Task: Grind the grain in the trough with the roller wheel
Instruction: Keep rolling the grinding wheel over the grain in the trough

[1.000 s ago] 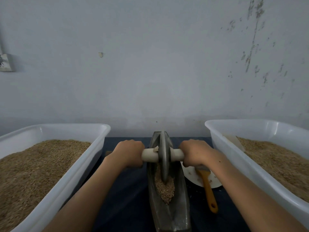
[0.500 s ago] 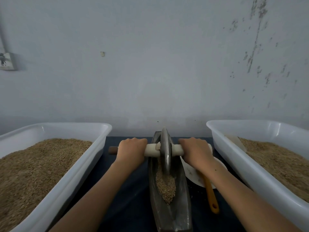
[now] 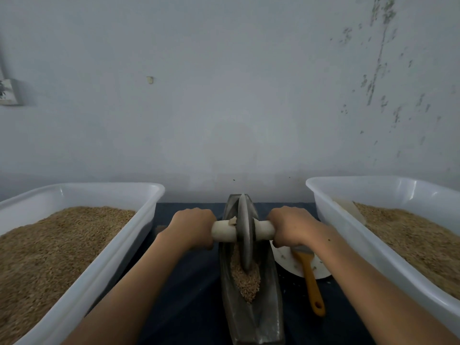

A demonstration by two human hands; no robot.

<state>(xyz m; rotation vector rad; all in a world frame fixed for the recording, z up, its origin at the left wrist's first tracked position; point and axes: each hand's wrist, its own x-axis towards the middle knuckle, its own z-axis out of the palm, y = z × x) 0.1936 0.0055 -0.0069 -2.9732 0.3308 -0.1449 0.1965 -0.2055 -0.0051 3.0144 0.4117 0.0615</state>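
A long dark metal trough (image 3: 271, 307) runs away from me on the dark cloth. A small heap of tan grain (image 3: 245, 282) lies in its groove. The grey roller wheel (image 3: 244, 235) stands upright in the trough at the far edge of the heap, on a pale wooden axle (image 3: 224, 230). My left hand (image 3: 193, 226) grips the axle left of the wheel. My right hand (image 3: 291, 229) grips it on the right. The axle's outer ends are hidden by my fists.
A white tub of grain (image 3: 99, 260) stands close on the left, another white tub (image 3: 348, 235) of grain on the right. A white plate (image 3: 291, 265) with a yellow-handled brush (image 3: 312, 287) lies right of the trough. A grey wall rises just behind.
The wheel rolled away from me half a second ago and has now come back toward me onto the grain. Both hands have kept their grip on the axle.
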